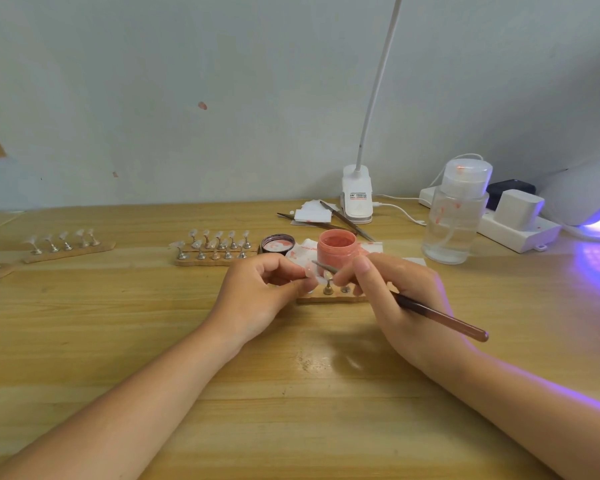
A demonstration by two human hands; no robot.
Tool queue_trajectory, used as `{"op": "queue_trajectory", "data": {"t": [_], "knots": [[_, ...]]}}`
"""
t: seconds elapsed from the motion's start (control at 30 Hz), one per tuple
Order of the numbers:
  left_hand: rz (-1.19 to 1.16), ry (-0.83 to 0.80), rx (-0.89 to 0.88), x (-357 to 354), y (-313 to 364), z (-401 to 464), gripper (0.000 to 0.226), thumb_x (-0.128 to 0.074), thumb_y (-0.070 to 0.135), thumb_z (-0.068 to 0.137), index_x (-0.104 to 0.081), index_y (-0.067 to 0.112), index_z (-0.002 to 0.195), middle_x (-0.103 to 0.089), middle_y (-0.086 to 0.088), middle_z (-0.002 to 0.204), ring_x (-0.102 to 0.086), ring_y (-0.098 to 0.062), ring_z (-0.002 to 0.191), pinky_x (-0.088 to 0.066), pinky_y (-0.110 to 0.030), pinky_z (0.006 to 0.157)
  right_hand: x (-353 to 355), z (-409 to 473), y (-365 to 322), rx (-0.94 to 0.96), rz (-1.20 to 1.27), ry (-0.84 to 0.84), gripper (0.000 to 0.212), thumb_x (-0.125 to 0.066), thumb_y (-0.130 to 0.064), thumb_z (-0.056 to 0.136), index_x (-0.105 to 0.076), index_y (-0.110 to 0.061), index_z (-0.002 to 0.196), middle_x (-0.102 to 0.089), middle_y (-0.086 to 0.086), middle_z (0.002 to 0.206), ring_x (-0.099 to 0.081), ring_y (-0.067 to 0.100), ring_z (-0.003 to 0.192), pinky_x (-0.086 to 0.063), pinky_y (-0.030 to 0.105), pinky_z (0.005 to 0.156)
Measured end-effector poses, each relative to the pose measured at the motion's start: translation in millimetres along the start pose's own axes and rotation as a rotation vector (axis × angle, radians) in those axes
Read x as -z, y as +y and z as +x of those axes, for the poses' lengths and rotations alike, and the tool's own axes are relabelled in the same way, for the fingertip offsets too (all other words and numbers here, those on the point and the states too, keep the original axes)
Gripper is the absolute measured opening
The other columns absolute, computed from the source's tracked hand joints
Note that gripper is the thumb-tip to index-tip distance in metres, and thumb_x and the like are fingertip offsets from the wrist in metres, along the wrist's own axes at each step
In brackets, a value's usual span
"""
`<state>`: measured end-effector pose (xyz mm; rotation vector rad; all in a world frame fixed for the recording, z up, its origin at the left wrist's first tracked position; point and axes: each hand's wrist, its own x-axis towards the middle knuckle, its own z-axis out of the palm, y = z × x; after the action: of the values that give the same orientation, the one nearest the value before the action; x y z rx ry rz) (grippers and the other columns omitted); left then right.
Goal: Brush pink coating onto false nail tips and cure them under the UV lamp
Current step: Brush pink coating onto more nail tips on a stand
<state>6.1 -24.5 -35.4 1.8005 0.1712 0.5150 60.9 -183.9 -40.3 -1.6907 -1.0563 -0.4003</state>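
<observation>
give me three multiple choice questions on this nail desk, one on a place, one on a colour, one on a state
1. Where is the jar lid?
A. left of the pink jar
B. on the jar
C. by the UV lamp

2. What colour is the UV lamp's glow?
A. green
B. purple
C. red

3. What is the right hand doing?
A. resting flat
B. gripping the brush
C. lifting the pump bottle

Answers:
1 A: the lid lies on the table just left of the open jar.
2 B: purple light spills onto the table.
3 B: its fingers curl round the brush, whose tip is at a nail tip.
</observation>
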Motion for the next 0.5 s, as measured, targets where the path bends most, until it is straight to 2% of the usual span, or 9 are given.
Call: {"op": "queue_trajectory", "data": {"t": [0.07,0.13,0.2,0.3,0.43,0.5], "knots": [[-0.007,-0.005,0.002,-0.1,0.1,-0.5,0.012,-0.076,0.007,0.067,-0.067,0.015,0.065,-0.068,0.006,0.063,-0.060,0.000,0.061,-0.045,-0.008,0.059,-0.6,-0.2,1.1,-0.045,0.035,-0.020,0.038,-0.046,-0.031,0.093,-0.067,-0.015,0.066,-0.062,-0.013,0.066,-0.058,0.005,0.065,-0.043,0.018,0.065],[-0.014,-0.013,0.006,-0.3,0.2,-0.6,0.013,-0.076,0.005,0.068,-0.066,0.014,0.065,-0.068,0.006,0.061,-0.061,0.001,0.059,-0.045,-0.008,0.058,-0.6,-1.3,0.2,-0.079,0.107,-0.025,0.041,-0.043,-0.038,0.091,-0.063,-0.022,0.060,-0.062,-0.008,0.060,-0.058,0.004,0.060,-0.045,0.020,0.062],[-0.028,-0.013,0.012,-0.7,0.5,-0.5,0.012,-0.076,0.005,0.067,-0.066,0.012,0.067,-0.068,0.007,0.060,-0.061,0.002,0.058,-0.044,-0.007,0.058,0.0,-1.5,-1.1,-0.057,0.120,-0.005,0.039,-0.039,-0.038,0.090,-0.062,-0.025,0.061,-0.061,-0.011,0.060,-0.056,0.003,0.059,-0.042,0.016,0.061],[-0.042,-0.015,0.018,-1.1,0.2,-0.1,0.010,-0.076,0.006,0.067,-0.067,0.010,0.068,-0.069,0.005,0.064,-0.061,0.001,0.059,-0.045,-0.007,0.059,-0.4,-0.1,-0.8,-0.054,0.076,-0.002,0.036,-0.044,-0.033,0.093,-0.064,-0.021,0.066,-0.058,-0.020,0.062,-0.055,0.002,0.063,-0.038,0.014,0.062],[-0.047,-0.022,0.028,-1.2,0.0,0.1,0.011,-0.075,0.004,0.069,-0.066,0.009,0.068,-0.068,0.004,0.060,-0.062,0.001,0.057,-0.044,-0.007,0.056,-0.3,-2.0,-1.4,-0.101,0.148,-0.029,0.040,-0.042,-0.039,0.091,-0.062,-0.026,0.059,-0.061,-0.011,0.059,-0.057,0.003,0.060,-0.042,0.015,0.062],[-0.042,-0.013,0.032,-0.9,-0.7,0.5,0.010,-0.076,0.007,0.068,-0.066,0.010,0.069,-0.070,0.003,0.064,-0.062,0.000,0.060,-0.045,-0.007,0.058,0.4,-1.4,-1.0,-0.062,0.123,-0.006,0.041,-0.039,-0.035,0.092,-0.063,-0.020,0.063,-0.059,-0.015,0.063,-0.056,0.002,0.063,-0.040,0.014,0.064]]}}
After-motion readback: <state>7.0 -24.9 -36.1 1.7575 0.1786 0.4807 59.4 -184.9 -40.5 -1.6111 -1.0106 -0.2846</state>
